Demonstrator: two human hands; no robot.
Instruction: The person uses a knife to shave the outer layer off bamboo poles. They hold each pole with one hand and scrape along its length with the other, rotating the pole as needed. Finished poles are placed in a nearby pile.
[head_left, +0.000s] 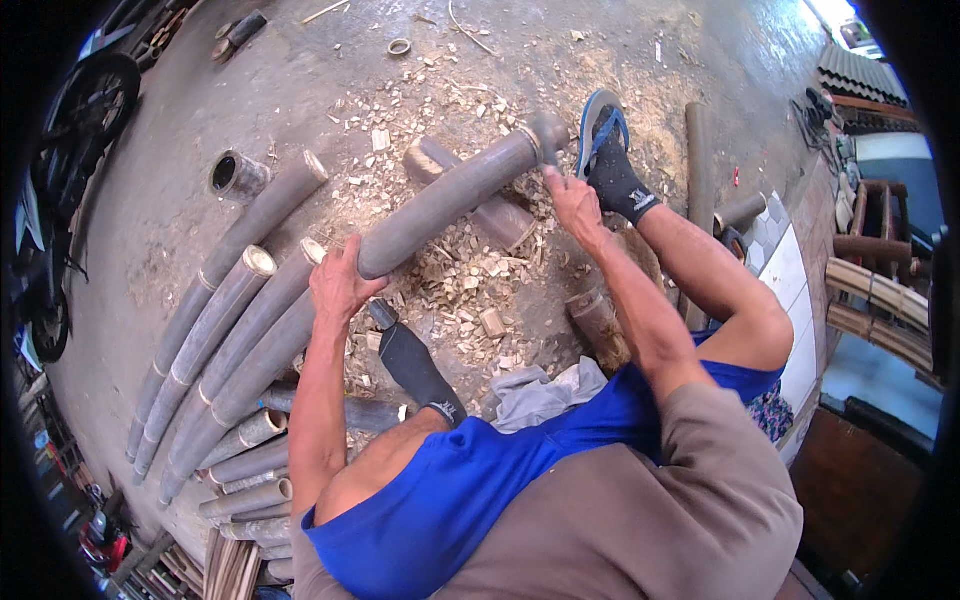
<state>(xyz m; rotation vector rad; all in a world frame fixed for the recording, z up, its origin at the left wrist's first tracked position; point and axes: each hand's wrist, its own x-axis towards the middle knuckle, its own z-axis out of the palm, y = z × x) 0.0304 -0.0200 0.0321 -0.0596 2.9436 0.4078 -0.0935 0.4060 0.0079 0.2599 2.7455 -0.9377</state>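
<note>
Wood chips (470, 280) litter the concrete floor (330, 70); left hand (340, 282) wraps the long grey bamboo pole's (450, 195) near end, steadying it, while right hand (572, 200) closes near its far end.

Two hands (340, 280) (572, 200), one held bamboo pole (450, 200), four long poles (240, 330) (floor, left).

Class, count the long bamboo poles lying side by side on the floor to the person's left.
3 long bamboo poles: the outer pole, the middle pole and the inner pole. Shorter cut pieces lie below; more may be hidden.
</note>
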